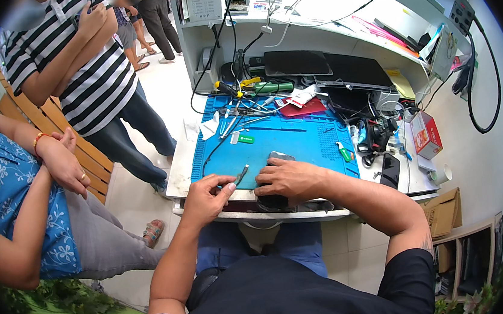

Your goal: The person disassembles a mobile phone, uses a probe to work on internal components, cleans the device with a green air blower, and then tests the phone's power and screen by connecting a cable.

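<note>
Left hand (207,199), just left of the frame's centre: thumb and fingers drawn narrow, pinching a thin dark cable with a pale plug tip (244,171), the tip raised toward the upper right. Right hand (293,177), at the centre: palm down, fingers curled over a dark, flat, phone-like device (273,202), of which a lower part shows below the fingers; cannot tell whether the hand grips it or only rests on it. Device sits at the near edge of a blue rectangular work mat (285,134), mid-frame, on a white table (179,175). Left of centre on the mat, above the cable tip: a small green rectangular card (246,139). Toward the mat's right edge: a green-handled tool (344,151). Upper centre: a red flat packet (304,107) and a green cylinder (273,87) near a tangle of cables. Right of the mat: a black phone-shaped slab (390,171), and farther right a red-and-white box (426,134). 2 people nearby: a person in a black-and-white striped shirt (97,93), upper left; a person in a blue floral top (1,166), far left.
</note>
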`<state>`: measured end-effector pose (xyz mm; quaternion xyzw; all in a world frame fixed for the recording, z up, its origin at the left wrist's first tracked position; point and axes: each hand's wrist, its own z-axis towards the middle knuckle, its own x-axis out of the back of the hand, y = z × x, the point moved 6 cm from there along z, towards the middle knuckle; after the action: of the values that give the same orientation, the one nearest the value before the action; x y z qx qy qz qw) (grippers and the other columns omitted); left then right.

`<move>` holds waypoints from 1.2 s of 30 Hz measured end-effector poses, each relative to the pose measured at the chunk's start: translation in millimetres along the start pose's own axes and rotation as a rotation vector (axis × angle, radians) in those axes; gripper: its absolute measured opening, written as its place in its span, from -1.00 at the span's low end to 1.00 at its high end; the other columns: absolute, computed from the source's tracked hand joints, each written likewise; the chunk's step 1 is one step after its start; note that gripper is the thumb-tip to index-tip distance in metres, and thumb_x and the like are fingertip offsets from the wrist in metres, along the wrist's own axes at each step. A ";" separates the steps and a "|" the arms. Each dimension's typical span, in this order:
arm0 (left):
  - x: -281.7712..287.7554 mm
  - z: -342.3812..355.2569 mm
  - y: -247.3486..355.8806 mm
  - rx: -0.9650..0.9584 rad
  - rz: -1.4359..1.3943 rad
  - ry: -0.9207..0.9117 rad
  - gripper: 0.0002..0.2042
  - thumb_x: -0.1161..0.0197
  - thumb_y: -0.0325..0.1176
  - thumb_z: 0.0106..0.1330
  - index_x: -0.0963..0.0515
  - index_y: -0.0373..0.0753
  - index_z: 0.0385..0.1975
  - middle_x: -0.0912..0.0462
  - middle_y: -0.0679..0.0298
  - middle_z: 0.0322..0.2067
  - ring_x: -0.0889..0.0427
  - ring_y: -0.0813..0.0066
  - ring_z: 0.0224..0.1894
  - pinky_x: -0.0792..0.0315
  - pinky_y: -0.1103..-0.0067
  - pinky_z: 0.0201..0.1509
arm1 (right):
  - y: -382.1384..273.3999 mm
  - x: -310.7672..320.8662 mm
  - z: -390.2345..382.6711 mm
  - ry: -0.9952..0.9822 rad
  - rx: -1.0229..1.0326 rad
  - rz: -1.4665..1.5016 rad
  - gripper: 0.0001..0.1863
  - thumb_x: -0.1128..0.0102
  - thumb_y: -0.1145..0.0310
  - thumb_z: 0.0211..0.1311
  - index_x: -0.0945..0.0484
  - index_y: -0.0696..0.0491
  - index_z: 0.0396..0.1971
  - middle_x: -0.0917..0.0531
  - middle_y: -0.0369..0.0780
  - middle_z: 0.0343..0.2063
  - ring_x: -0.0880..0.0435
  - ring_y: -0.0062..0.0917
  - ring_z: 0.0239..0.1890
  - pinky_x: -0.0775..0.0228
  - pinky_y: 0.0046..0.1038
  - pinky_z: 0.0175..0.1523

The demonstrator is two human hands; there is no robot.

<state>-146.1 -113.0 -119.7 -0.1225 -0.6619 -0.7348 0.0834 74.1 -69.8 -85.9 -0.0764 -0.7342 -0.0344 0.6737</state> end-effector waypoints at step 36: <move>-15.3 297.2 0.0 -0.032 1.061 0.004 -0.74 -0.63 -0.29 0.13 -0.86 -0.31 -0.26 -0.88 -0.09 -0.17 -0.88 -0.08 -0.05 -0.73 0.16 0.14 | 84.4 28.4 -61.8 1.438 -0.393 0.523 -0.09 -0.93 0.25 -0.12 -0.59 0.06 0.28 -0.74 -0.17 0.01 -0.77 -0.35 0.09 -0.66 -0.30 0.26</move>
<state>-110.8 181.6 -96.3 -0.4405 -0.4976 -0.6017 0.4430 146.0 5.8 -56.5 -0.3234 -0.0572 -0.0448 0.9435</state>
